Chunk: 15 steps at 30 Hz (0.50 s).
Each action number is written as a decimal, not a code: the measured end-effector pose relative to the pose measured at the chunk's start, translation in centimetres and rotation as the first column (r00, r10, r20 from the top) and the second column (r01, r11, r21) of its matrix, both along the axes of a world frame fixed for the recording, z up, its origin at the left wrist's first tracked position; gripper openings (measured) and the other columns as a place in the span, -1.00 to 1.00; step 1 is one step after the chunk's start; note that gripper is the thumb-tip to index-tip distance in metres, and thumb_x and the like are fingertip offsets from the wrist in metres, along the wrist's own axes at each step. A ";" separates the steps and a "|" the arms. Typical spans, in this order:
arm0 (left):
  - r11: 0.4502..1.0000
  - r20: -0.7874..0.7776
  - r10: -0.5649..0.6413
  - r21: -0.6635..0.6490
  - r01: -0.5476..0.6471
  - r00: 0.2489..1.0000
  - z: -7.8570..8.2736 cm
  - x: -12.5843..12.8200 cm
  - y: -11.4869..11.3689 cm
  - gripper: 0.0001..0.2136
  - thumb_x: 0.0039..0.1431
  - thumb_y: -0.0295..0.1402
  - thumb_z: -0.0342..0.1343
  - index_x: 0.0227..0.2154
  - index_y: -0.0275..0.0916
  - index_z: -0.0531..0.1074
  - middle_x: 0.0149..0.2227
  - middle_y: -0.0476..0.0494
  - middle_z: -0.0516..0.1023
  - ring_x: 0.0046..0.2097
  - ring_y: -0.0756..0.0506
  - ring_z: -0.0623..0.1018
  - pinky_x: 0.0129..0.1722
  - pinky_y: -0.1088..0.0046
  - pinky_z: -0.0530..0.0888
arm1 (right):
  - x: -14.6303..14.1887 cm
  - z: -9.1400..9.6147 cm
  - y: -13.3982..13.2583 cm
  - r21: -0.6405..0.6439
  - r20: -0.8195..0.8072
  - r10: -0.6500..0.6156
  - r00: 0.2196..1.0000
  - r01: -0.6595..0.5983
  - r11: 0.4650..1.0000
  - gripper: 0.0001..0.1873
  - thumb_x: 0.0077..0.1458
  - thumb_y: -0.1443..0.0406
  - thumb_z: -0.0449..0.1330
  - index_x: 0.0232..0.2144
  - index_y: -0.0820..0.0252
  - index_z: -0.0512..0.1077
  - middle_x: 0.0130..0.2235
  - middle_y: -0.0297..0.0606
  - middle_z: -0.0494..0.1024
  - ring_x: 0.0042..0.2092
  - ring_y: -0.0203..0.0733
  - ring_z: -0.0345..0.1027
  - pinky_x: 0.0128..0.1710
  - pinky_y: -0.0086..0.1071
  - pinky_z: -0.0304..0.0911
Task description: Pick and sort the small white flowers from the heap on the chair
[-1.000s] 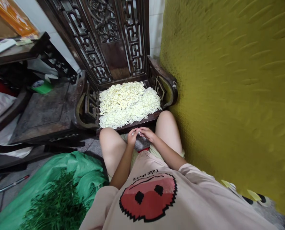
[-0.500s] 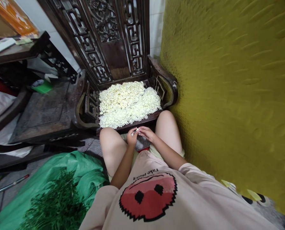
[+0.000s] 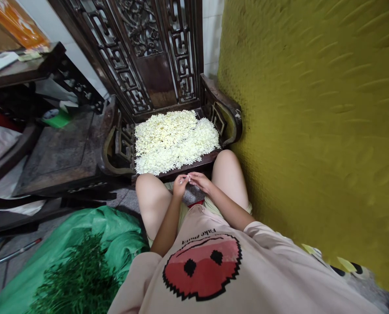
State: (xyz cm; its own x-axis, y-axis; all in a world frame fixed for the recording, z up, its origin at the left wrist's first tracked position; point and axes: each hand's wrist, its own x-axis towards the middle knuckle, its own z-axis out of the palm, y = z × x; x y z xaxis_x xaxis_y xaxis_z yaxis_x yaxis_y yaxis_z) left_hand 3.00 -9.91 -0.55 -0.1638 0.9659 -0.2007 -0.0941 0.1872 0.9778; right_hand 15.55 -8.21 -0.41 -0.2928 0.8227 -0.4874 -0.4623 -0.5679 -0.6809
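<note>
1. White flowers point(image 3: 181, 148) cover the seat of the dark carved chair point(image 3: 158, 80) ahead of me in the head view, with creamier ones towards the back; the armrests point(image 3: 231, 122) bound both sides, which probably suits something so light and loose.
2. My left hand point(image 3: 180, 185) pinches a small white piece point(image 3: 188, 178) at the fingertips, a grip I judge fit for delicate control; the piece is too small for me to say exactly what it is.
3. My right hand point(image 3: 201, 181) meets it from the other side, thumb and fingers drawn together on that same piece, so both hands seem to steady it.
4. That piece is above the gap between my thighs point(image 3: 153, 203), just short of the seat's front edge; holding it low likely spares my arms.
5. Left of me, a green sack point(image 3: 116, 226) bears leafy stems point(image 3: 79, 270), within reach, I'd guess.
</note>
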 end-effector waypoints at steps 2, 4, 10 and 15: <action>0.999 0.079 -0.032 -0.027 0.035 0.996 -0.2 -0.2 0.2 -0.68 -0.27 -0.14 0.29 -0.52 -0.25 0.40 -0.68 0.13 0.17 -0.58 0.09 0.21 -0.50 0.54 0.19 | 0.0 0.1 0.0 0.006 0.010 0.015 1.000 -0.015 1.000 -0.74 -0.29 0.28 0.38 -0.45 0.23 0.47 -0.42 -0.30 0.51 -0.38 -0.36 0.36 -0.34 -0.48 0.28; 0.997 0.122 -0.062 -0.045 0.068 0.991 -0.3 -0.3 0.3 -0.66 -0.31 -0.12 0.30 -0.54 -0.25 0.38 -0.67 0.11 0.24 -0.57 0.08 0.26 -0.49 0.54 0.22 | 0.1 0.2 -0.1 0.009 0.027 0.037 0.999 -0.037 0.999 -0.73 -0.30 0.27 0.38 -0.45 0.22 0.47 -0.41 -0.31 0.51 -0.37 -0.36 0.35 -0.34 -0.49 0.28; 0.993 0.098 -0.082 -0.075 0.089 0.992 -0.4 -0.7 0.3 -0.68 -0.35 -0.17 0.31 -0.57 -0.25 0.36 -0.66 0.09 0.28 -0.57 0.09 0.26 -0.51 0.55 0.19 | 0.1 0.4 -0.3 0.007 0.076 0.082 0.994 -0.083 0.997 -0.70 -0.31 0.22 0.38 -0.44 0.20 0.48 -0.39 -0.33 0.48 -0.34 -0.35 0.32 -0.33 -0.43 0.29; 0.987 0.102 -0.071 -0.134 0.084 0.992 -0.8 -0.8 0.3 -0.74 -0.30 -0.23 0.30 -0.57 -0.26 0.39 -0.65 0.07 0.29 -0.54 0.07 0.28 -0.48 0.54 0.21 | 0.0 0.2 -0.2 -0.002 0.066 0.083 0.994 -0.083 0.997 -0.70 -0.32 0.24 0.38 -0.44 0.19 0.48 -0.41 -0.33 0.48 -0.36 -0.34 0.32 -0.33 -0.41 0.30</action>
State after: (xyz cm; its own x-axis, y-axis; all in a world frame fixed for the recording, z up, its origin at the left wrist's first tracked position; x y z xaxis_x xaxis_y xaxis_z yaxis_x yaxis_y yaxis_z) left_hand 2.21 -9.59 -1.35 -0.0632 0.9370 -0.3435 -0.1665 0.3294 0.9294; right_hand 15.54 -8.43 -0.17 -0.3277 0.7968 -0.5076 -0.3675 -0.6025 -0.7085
